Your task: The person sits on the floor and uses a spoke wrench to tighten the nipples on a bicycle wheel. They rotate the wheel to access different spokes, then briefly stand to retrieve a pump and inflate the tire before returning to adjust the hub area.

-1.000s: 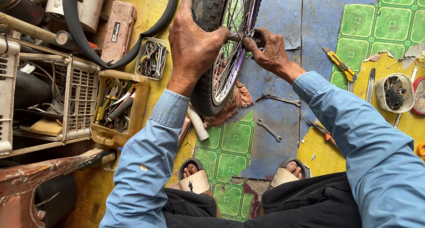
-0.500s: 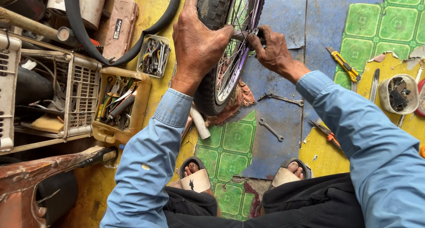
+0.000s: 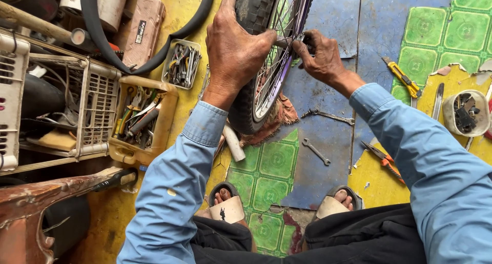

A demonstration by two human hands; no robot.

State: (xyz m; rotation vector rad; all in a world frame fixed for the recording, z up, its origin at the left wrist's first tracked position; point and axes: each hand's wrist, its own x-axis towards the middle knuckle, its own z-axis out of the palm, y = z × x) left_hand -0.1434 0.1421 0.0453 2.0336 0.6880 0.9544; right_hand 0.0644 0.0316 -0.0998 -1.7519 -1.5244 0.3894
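Note:
A bicycle wheel (image 3: 261,85) with a black tyre, purple rim and thin spokes stands upright on the floor between my knees. My left hand (image 3: 233,49) grips the tyre and hub area from the left side. My right hand (image 3: 320,56) pinches the axle end at the hub, fingers closed around it. Both sleeves are light blue. The hub itself is mostly hidden by my fingers.
A yellow tray of tools (image 3: 141,120) and a small tin of bolts (image 3: 180,64) sit at left beside white baskets (image 3: 56,105). Two spanners (image 3: 328,116), (image 3: 315,151), orange-handled pliers (image 3: 382,159), a yellow cutter (image 3: 402,79) and a cup of parts (image 3: 464,113) lie at right.
Both hands stay on the wheel hub; the left hand has shifted slightly over the tyre and the right fingers have worked a little at the axle.

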